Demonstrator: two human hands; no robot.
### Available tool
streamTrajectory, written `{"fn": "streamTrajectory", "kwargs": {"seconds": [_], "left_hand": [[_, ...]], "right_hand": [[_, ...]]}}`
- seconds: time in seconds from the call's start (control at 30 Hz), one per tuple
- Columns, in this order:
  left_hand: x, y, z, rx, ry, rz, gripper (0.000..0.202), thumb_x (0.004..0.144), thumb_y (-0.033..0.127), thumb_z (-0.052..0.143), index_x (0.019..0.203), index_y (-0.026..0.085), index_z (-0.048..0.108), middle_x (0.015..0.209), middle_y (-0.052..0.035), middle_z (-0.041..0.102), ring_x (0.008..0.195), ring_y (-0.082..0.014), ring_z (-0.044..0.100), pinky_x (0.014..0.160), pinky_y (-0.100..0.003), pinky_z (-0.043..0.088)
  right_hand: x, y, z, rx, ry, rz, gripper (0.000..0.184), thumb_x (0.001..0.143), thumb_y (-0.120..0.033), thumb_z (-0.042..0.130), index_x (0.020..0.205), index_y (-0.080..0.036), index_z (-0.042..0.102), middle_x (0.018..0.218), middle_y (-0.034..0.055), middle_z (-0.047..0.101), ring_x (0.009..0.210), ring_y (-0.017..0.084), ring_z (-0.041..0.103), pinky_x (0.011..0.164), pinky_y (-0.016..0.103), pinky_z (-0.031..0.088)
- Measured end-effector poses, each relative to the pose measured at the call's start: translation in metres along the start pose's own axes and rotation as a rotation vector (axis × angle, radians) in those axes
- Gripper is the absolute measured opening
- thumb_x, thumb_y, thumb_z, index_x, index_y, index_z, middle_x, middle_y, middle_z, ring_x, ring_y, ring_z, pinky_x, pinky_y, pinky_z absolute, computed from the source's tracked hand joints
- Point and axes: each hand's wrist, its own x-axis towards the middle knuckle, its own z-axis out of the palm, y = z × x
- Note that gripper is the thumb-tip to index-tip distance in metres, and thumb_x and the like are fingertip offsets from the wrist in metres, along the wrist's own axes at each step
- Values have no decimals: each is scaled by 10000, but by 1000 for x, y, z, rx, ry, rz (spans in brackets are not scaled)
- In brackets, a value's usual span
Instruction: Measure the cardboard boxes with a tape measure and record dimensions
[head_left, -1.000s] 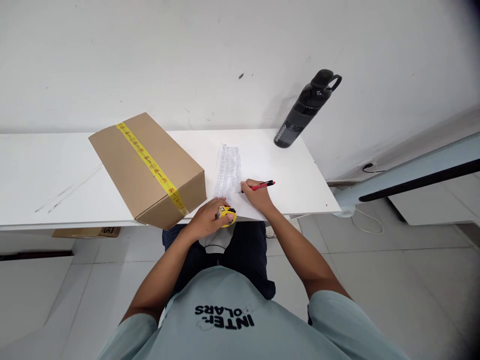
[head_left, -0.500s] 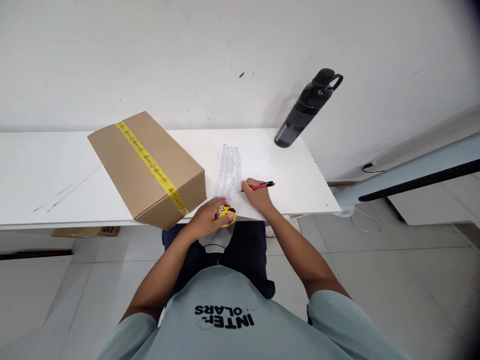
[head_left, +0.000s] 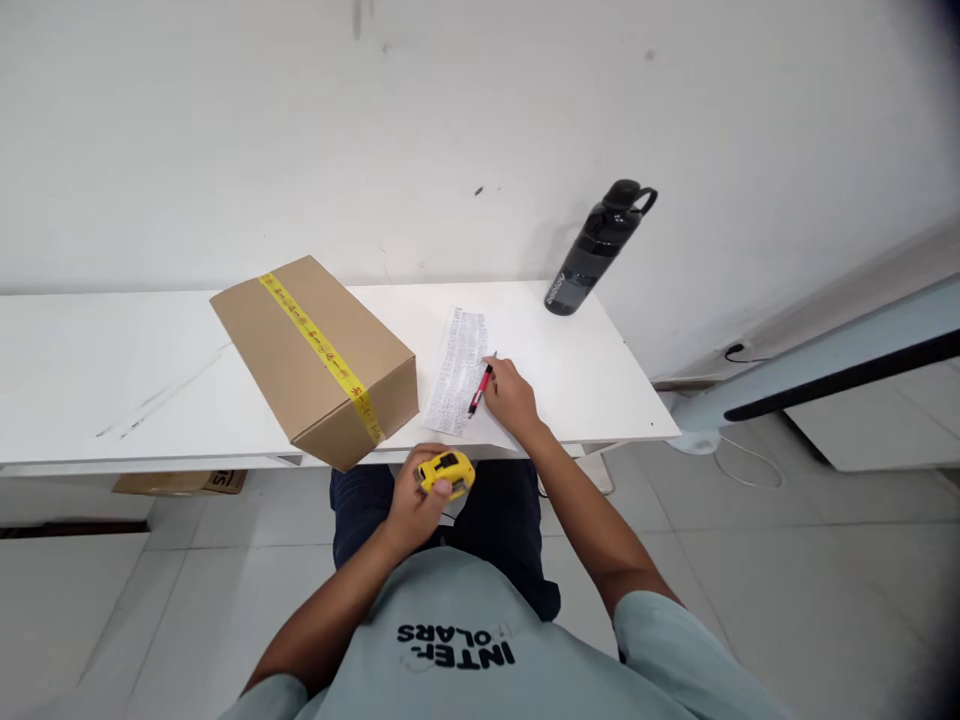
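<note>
My left hand [head_left: 417, 503] is closed around a yellow and black tape measure [head_left: 454, 471], held in front of the table edge above my lap. A red and black pen [head_left: 481, 389] is between the fingers of my right hand [head_left: 513, 398], which rests on the table. The pen lies slantwise over a sheet of paper [head_left: 455, 372] covered in dense handwriting. Left of the paper sits a closed cardboard box [head_left: 330, 350] sealed with yellow printed tape, its near corner jutting past the table edge.
A black bottle [head_left: 596, 255] with a loop cap stands at the back right of the white table [head_left: 592, 390]. The wall [head_left: 420, 130] rises directly behind. Below the table at left lies another cardboard piece [head_left: 180, 482]. A pale post [head_left: 832, 352] is at the right.
My left hand has drawn the tape measure back off the table edge toward me. In my right hand the pen has swung round, its rear end now over the paper. The view has shifted slightly.
</note>
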Motion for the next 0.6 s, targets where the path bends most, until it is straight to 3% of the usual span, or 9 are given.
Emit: {"fn": "streamTrajectory", "kwargs": {"seconds": [0.1, 0.2, 0.27, 0.37, 0.43, 0.53, 0.6], "left_hand": [[-15, 20, 1, -48, 75, 63, 595, 956, 757, 333, 1027, 211, 557, 1040, -127, 683, 907, -228, 685, 726, -394, 596], [-13, 37, -6, -32, 147, 196, 566, 964, 741, 338, 1075, 235, 566, 1028, -109, 694, 934, -231, 689, 805, -425, 592], [-8, 44, -12, 52, 222, 303, 541, 978, 719, 323, 1113, 255, 565, 1004, -93, 702, 944, -235, 692, 934, -487, 560], [-1, 49, -19, 230, 330, 371, 569, 975, 736, 262, 1141, 270, 543, 974, -79, 710, 929, -241, 704, 1086, -561, 464], [1, 50, -21, 297, 325, 365, 563, 975, 735, 277, 1162, 274, 540, 1017, -81, 719, 965, -242, 709, 1141, -574, 410], [0, 51, -26, 326, 253, 340, 547, 988, 696, 335, 1270, 270, 530, 1154, -109, 715, 1096, -247, 688, 1164, -565, 382], [-3, 52, -36, 367, 219, 347, 556, 1002, 653, 373, 1380, 261, 482, 1218, -130, 704, 1165, -247, 666, 1141, -540, 415]], "right_hand": [[3, -11, 2, -49, -79, -46, 462, 841, -126, 482, 1261, -87, 671, 1134, 237, 683, 996, 360, 621, 885, 489, 490], [-6, -30, -7, 8, -114, -81, 466, 898, -210, 493, 1330, -94, 626, 1086, 218, 694, 1006, 362, 619, 928, 528, 482], [-26, -45, -18, 256, -215, -91, 466, 943, -383, 548, 1352, -167, 607, 1017, 146, 708, 963, 317, 636, 926, 492, 502], [-74, -68, -26, 837, -610, -127, 612, 854, -714, 627, 1272, -268, 653, 1114, 101, 712, 1026, 287, 666, 907, 435, 533], [-106, -79, -22, 1027, -733, -85, 690, 739, -729, 755, 1270, -299, 659, 1134, 85, 711, 1049, 286, 671, 907, 423, 537], [-135, -85, -7, 1117, -635, 114, 540, 711, -660, 825, 1100, -302, 714, 997, 54, 721, 897, 247, 676, 806, 386, 553], [-140, -81, 2, 1147, -571, 217, 567, 681, -704, 817, 1063, -296, 720, 921, 50, 708, 770, 224, 643, 677, 351, 540]]}}
